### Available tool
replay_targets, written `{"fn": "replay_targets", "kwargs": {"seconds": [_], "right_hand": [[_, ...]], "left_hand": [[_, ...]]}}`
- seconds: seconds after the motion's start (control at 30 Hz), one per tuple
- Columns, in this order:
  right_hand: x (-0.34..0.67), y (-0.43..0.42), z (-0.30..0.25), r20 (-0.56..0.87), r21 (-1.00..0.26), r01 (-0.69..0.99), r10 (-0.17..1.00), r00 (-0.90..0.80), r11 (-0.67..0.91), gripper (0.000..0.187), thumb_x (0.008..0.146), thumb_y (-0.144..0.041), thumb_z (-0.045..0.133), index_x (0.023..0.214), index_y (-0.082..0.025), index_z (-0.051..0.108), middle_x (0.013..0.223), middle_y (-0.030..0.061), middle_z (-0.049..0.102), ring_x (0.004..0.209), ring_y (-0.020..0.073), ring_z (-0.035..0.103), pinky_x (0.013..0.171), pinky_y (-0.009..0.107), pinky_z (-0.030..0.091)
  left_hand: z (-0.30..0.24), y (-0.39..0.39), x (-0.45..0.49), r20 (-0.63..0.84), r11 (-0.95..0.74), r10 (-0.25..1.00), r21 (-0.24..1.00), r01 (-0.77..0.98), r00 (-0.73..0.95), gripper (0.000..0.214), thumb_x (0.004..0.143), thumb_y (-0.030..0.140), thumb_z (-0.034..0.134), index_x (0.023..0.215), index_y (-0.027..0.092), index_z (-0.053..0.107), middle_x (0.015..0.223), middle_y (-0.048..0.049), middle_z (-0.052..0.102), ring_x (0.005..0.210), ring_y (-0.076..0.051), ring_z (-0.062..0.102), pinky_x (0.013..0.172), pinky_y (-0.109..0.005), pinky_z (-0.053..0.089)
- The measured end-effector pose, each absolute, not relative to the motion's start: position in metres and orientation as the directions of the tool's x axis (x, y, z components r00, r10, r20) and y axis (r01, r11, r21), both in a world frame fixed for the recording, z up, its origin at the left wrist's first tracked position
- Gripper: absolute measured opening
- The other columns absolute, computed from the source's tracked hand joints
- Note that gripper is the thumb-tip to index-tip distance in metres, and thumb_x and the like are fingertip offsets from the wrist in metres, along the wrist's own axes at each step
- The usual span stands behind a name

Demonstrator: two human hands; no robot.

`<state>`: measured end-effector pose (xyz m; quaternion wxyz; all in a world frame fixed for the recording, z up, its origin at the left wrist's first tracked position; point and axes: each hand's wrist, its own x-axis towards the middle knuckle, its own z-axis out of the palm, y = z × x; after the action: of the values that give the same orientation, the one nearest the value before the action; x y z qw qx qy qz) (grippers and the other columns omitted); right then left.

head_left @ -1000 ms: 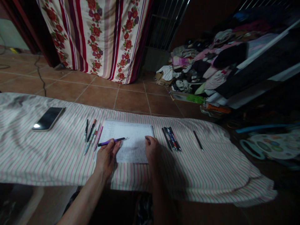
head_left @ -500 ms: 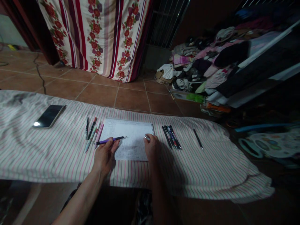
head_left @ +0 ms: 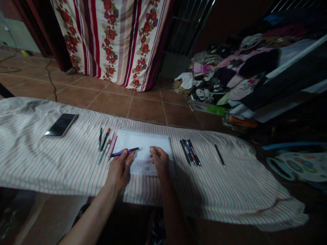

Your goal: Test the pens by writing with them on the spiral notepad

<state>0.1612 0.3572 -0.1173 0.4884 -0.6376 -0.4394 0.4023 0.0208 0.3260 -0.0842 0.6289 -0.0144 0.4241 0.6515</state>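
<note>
My left hand (head_left: 119, 169) holds a purple pen (head_left: 124, 152) near its middle, the tip pointing right over a white spiral notebook (head_left: 145, 141). My right hand (head_left: 159, 161) rests on the notebook just right of the pen tip. Its fingers are curled together, and anything they pinch is too small and dark to name. Several pens (head_left: 105, 144) lie in a row left of the notebook. Another bunch of dark pens (head_left: 190, 151) lies to its right, and a single black pen (head_left: 219, 155) lies further right.
Everything sits on a long surface covered with striped cloth (head_left: 51, 160). A dark phone (head_left: 61, 125) lies at its left. Beyond are a tiled floor (head_left: 148, 109), a flowered striped curtain (head_left: 120, 37) and a pile of clothes (head_left: 230, 75) at the right.
My right hand has slid left from the notebook's spiral edge toward the pen tip. The left hand keeps hold of the purple pen. The view has shifted slightly.
</note>
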Motion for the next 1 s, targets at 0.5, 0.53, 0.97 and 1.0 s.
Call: {"fn": "replay_targets", "kwargs": {"seconds": [0.5, 0.53, 0.97, 1.0], "right_hand": [[0.129, 0.347, -0.110, -0.325, -0.929, -0.218, 0.940, 0.102, -0.298, 0.033, 0.064, -0.047, 0.066, 0.081, -0.019, 0.066, 0.080, 0.0038, 0.065, 0.070, 0.0125, 0.055, 0.047, 0.018, 0.034], [0.128, 0.347, -0.110, -0.332, -0.927, -0.223, 0.936, 0.115, -0.301, 0.033, 0.063, -0.047, 0.066, 0.081, -0.019, 0.066, 0.080, 0.0035, 0.065, 0.070, 0.0126, 0.055, 0.048, 0.018, 0.034], [0.125, 0.347, -0.112, -0.341, -0.927, -0.230, 0.921, 0.191, -0.296, 0.031, 0.060, -0.045, 0.067, 0.079, -0.019, 0.067, 0.077, 0.0032, 0.066, 0.069, 0.0139, 0.056, 0.050, 0.020, 0.036], [0.125, 0.348, -0.112, -0.344, -0.926, -0.230, 0.918, 0.197, -0.298, 0.031, 0.060, -0.044, 0.067, 0.078, -0.019, 0.067, 0.077, 0.0033, 0.066, 0.069, 0.0139, 0.056, 0.049, 0.020, 0.036]], "left_hand": [[-0.081, 0.324, 0.027, -0.551, 0.151, 0.814, 0.507, -0.849, -0.184, 0.016, 0.082, 0.001, 0.045, 0.078, 0.010, 0.057, 0.073, -0.0067, 0.066, 0.072, -0.014, 0.068, 0.067, -0.018, 0.056], [-0.081, 0.323, 0.027, -0.552, 0.152, 0.814, 0.507, -0.849, -0.184, 0.016, 0.082, 0.000, 0.045, 0.078, 0.010, 0.057, 0.073, -0.0067, 0.066, 0.072, -0.014, 0.068, 0.067, -0.018, 0.056], [-0.081, 0.323, 0.031, -0.558, 0.135, 0.804, 0.507, -0.851, -0.204, 0.015, 0.081, 0.000, 0.047, 0.074, 0.008, 0.058, 0.071, -0.0086, 0.067, 0.071, -0.014, 0.068, 0.069, -0.019, 0.056], [-0.081, 0.323, 0.031, -0.559, 0.136, 0.803, 0.507, -0.851, -0.205, 0.016, 0.081, 0.000, 0.047, 0.073, 0.008, 0.058, 0.071, -0.0087, 0.067, 0.070, -0.014, 0.068, 0.069, -0.019, 0.056]]}}
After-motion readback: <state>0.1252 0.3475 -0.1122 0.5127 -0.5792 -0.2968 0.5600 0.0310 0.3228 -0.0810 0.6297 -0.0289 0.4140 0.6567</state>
